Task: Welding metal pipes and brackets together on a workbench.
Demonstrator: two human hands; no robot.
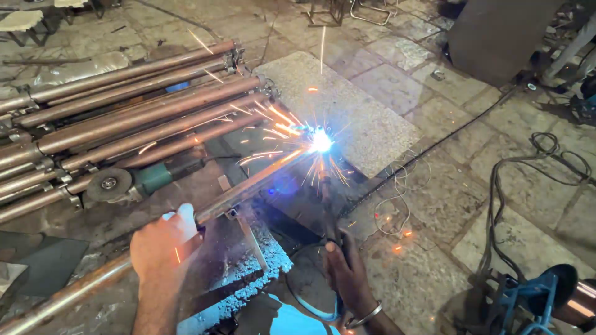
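Metal pipe [248,189] runs diagonally across the steel block [233,260], far end lit up by the welding arc [321,141], sparks everywhere. Stack of rusty pipes [124,118] lies on the floor behind it, angle grinder [133,182] just beside. Left hand [162,243] grip clenched round the pipe; right hand [347,273] grip clenched on the electrode holder [327,214].

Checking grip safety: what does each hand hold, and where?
Left hand grips the long rusty metal pipe mid-length; right hand grips the dark welding holder's handle.
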